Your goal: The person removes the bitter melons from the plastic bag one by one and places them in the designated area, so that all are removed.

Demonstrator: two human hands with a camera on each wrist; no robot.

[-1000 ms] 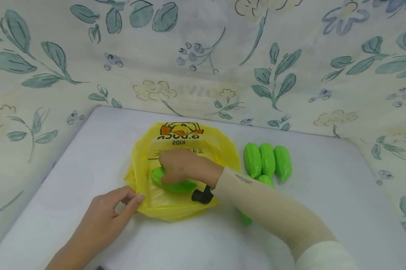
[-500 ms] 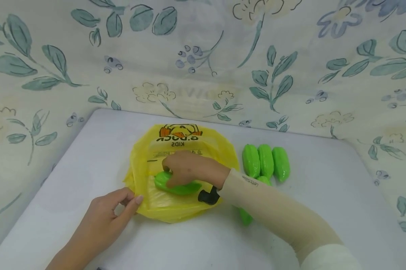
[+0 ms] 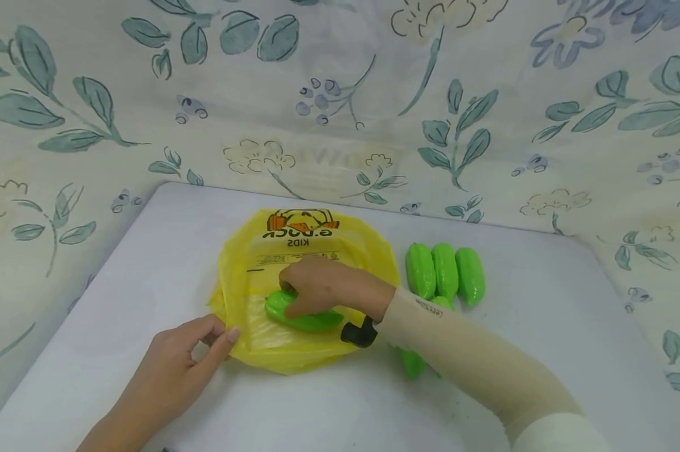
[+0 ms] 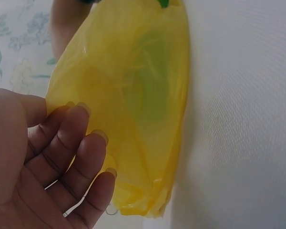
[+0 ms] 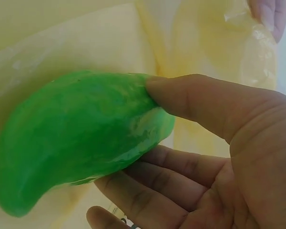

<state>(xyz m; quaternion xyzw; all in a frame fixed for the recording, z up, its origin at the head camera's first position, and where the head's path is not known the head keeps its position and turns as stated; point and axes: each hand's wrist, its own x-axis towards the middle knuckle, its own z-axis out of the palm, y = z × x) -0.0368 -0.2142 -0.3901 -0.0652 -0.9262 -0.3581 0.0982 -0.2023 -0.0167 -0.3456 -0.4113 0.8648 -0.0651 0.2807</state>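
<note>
A yellow plastic bag (image 3: pixel 283 359) lies with its mouth spread on the white table, a duck print showing on its far side. My left hand (image 3: pixel 181 361) pinches the bag's near left rim between thumb and fingers. Inside the opening, my right hand (image 3: pixel 317 285) grips a glossy green mango (image 3: pixel 306 320) from above. The right wrist view shows the thumb on one side of the mango (image 5: pixel 81 133) and fingers under the other, its curved tip pointing away. Through the bag wall (image 4: pixel 105 81) in the left wrist view, a blurred green shape (image 4: pixel 150 81) shows.
Right of the bag stand several more green mangoes (image 3: pixel 445 270), some partly hidden by my right forearm (image 3: pixel 458 345). A black strap or mount (image 3: pixel 359 333) sits at the right wrist. Floral fabric (image 3: pixel 328 125) rises behind the white table (image 3: pixel 543 301).
My right hand, with the mango in its grip, has shifted a little to the right and nearer inside the bag's mouth. My left hand stays at the rim.
</note>
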